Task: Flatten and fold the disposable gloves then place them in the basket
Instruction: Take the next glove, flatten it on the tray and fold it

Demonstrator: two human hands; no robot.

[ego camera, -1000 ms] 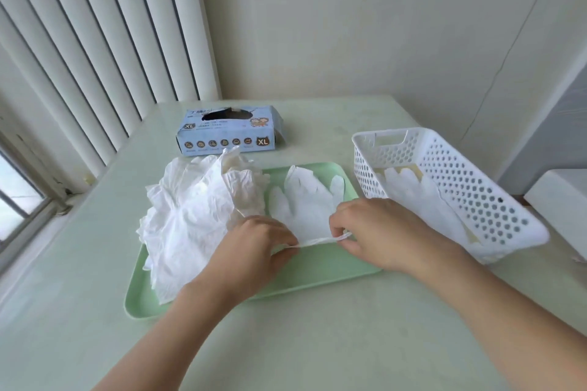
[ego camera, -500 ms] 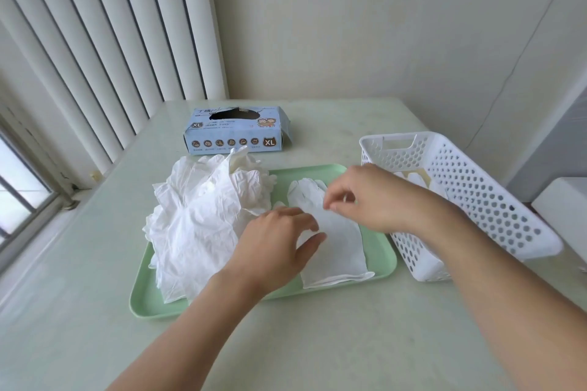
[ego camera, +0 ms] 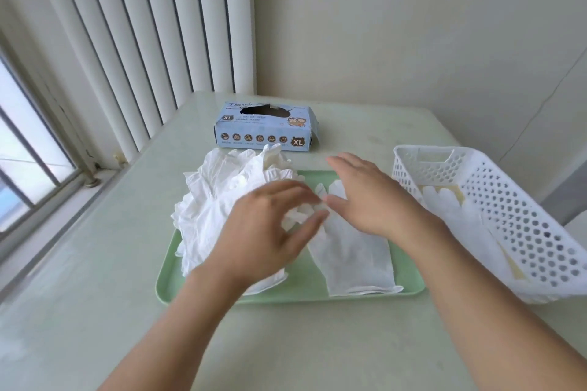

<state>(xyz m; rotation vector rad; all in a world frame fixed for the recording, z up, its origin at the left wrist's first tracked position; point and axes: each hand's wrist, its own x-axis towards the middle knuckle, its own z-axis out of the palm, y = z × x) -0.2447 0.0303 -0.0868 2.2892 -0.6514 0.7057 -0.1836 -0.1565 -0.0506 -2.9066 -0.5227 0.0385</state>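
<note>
Head view: glove now spread flat at tray right, cuff released since a second ago. Left hand, right hand loose-fingered above it. Folding pending; basket just right.

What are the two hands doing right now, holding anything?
Left hand: open, fingers loosely spread over the glove pile, gripping nothing.
Right hand: open, fingers straight above the flat glove, holding nothing.

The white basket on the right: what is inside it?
Inside the white basket lie white gloves, flat against its bottom, with a yellowish surface showing beside them. The near wall hides the lower part; their number cannot be told.
</note>
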